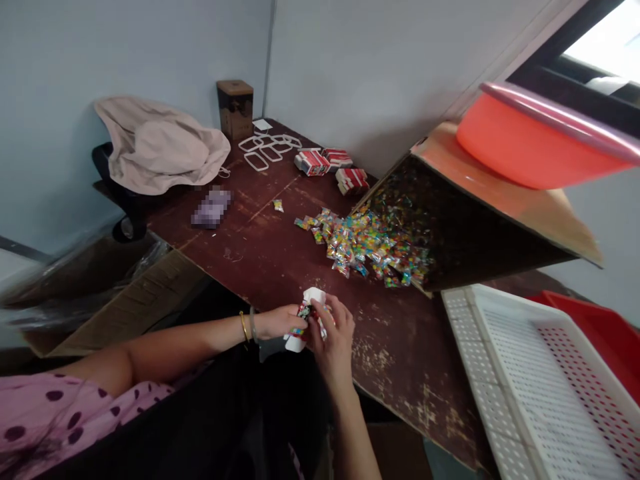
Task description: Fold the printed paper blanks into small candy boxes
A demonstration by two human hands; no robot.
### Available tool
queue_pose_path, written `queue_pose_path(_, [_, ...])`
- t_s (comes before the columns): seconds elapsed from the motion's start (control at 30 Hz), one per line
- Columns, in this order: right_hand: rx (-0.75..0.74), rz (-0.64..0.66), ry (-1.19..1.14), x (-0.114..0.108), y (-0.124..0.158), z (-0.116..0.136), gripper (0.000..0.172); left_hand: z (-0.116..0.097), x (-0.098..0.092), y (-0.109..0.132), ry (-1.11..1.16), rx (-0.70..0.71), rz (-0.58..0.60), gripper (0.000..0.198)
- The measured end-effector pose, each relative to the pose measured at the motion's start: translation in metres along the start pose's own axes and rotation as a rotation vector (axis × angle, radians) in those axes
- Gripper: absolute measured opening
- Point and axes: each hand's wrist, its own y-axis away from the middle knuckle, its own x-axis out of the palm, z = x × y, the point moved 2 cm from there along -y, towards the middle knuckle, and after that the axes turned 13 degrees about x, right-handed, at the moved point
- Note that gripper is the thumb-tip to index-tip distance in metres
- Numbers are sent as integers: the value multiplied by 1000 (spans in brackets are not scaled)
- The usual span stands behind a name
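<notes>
Over the near edge of the table, my left hand (278, 323) grips a small printed cardboard box (304, 312) with white flaps standing out at both ends. My right hand (334, 328) closes on the same box from the other side, fingers bent over its upper part. Some colourful print or a packet shows low on the box; I cannot tell which. Beyond the hands lies a heap of small clear packets with coloured pieces (357, 240), spilling from a tipped cardboard carton (500, 230). One single packet (278, 205) lies apart, to the left of the heap.
Stacks of flat red-and-white boxes (313, 162) lie at the back, beside several white frames (257, 161) and a brown canister (235, 107). A beige cloth (160, 143) is at left. An orange basin (540, 137) sits on the carton; white (530, 373) and red trays (595, 327) stand right.
</notes>
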Motion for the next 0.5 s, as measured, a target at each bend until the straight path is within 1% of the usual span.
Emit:
queue_pose_path(0.03, [-9,31,-6,-1,0,1,25,0,1,1,-13,-10,18,13])
queue_pose_path(0.1, [29,115,-79,-4,-2,-1,19,1,3,3,-38,-23,47,13])
queue_pose_path(0.17, [81,210,-125,-6,-7,-10,16,-2,2,1,-71,-29,70,14])
queue_pose_path(0.2, [97,230,-125,-8,-11,-16,17,-4,0,-2,-90,-25,74,15])
queue_pose_path(0.23, [105,216,-107,-11,-16,-24,18,-9,-4,-6,-113,-9,65,18])
queue_pose_path(0.27, [110,173,-72,-15,-21,-32,20,-15,-9,-10,-140,23,38,22])
queue_pose_path(0.33, [119,70,30,-25,-30,-44,22,-31,-22,-16,-195,114,-54,33])
queue_pose_path(0.37, [115,42,79,-30,-33,-46,22,-39,-27,-18,-225,159,-96,37])
queue_pose_path(0.4, [100,49,109,-34,-33,-45,21,-47,-30,-18,-256,192,-110,39])
queue_pose_path(0.43, [75,90,114,-36,-31,-39,19,-52,-31,-16,-284,211,-82,40])
queue_pose_path(0.47, [45,156,94,-38,-28,-31,18,-55,-28,-13,-302,205,1,42])
queue_pose_path(0.5, [17,234,58,-39,-22,-20,17,-55,-24,-8,-307,177,130,44])
